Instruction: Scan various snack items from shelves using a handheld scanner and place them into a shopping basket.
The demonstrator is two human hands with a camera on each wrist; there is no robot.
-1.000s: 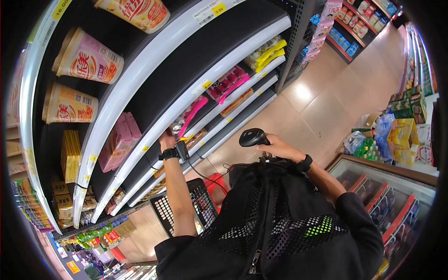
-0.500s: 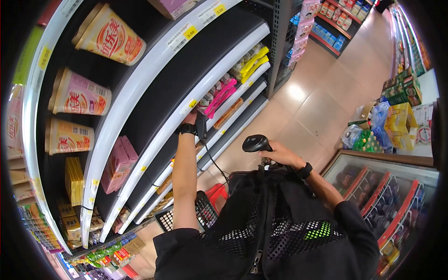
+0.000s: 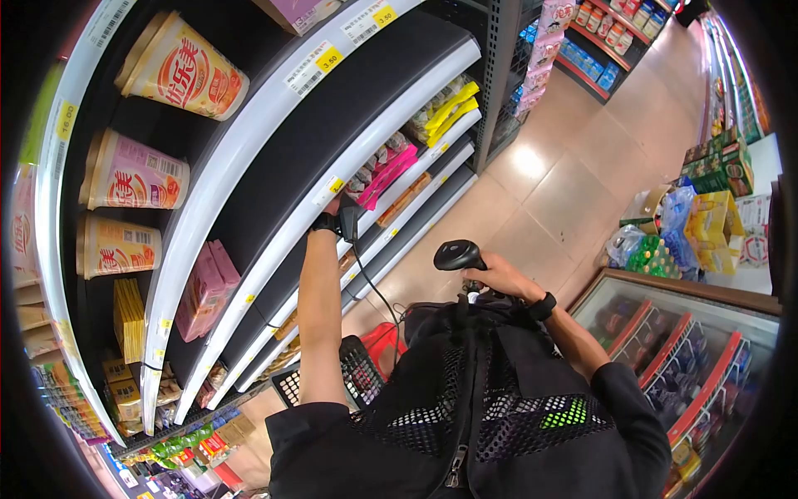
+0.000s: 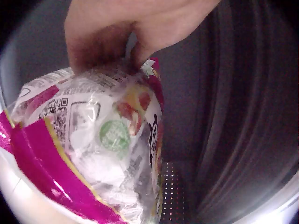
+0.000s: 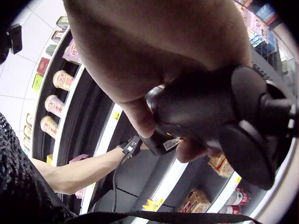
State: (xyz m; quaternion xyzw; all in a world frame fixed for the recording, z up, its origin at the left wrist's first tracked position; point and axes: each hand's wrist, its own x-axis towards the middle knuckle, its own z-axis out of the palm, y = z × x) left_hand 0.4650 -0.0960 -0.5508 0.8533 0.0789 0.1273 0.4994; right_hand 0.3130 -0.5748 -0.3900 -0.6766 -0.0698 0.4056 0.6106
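My left hand (image 3: 334,205) reaches in at the edge of a shelf, beside bagged snacks with bright pink strips (image 3: 389,176). In the left wrist view, the fingers of that hand pinch the top of a clear and white plastic snack bag (image 4: 93,144) with magenta edges; their tips are partly hidden behind the film. A black shelf wall stands beside the bag. My right hand (image 3: 505,279) grips a black handheld barcode scanner (image 3: 457,254) in front of my torso. Up close, the right wrist view shows fingers curled round the scanner body (image 5: 196,109).
Paper drink cups (image 3: 187,71) stand on the upper shelf, pink boxes (image 3: 208,291) lower down. A black basket (image 3: 362,374) is below my left arm. To the right are a glass-topped freezer (image 3: 673,358) and piled goods. A cable (image 3: 370,279) hangs from my left wrist.
My left hand has moved farther along the shelf, and the pink-edged bag by it now sits close against the neighbouring bags. The head view has shifted; the right hand keeps holding the scanner.
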